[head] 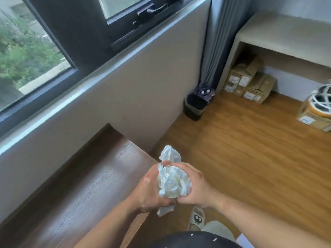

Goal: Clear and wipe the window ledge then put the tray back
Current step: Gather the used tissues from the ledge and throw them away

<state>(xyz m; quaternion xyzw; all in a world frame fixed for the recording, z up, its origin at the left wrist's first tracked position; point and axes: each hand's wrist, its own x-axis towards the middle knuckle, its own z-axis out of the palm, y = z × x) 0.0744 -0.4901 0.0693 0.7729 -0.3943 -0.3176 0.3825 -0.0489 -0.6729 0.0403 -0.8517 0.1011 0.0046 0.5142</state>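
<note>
Low in the middle of the frame, both hands meet around a crumpled white tissue (172,182): the left hand (152,190) cups it from the left with fingers curled under, the right hand (194,187) closes on it from the right, so each grip is shut on the same wad, with a loose tail sticking out above the knuckles and another below them. The window ledge (93,85), the thing to be wiped, lies up and to the left of that grip, a pale strip running on a long diagonal from the lower left edge of the frame to the upper right, just under the dark window frame (71,51). No tray shows anywhere in view, and the ledge looks bare along the stretch I can see. Between hands and ledge sits the dark wooden worktop (75,190), pushed against the wall, so I judge the left hand the nearer one for a reach up and across it. To the right the wooden floor (241,158) is open; a small black waste bin (194,109) stands by the wall at the foot of the grey curtain (213,51), well apart from the hands, with cardboard boxes (249,83) beyond it under a pale shelf. A slipper (195,219) shows just below the wrists.
</note>
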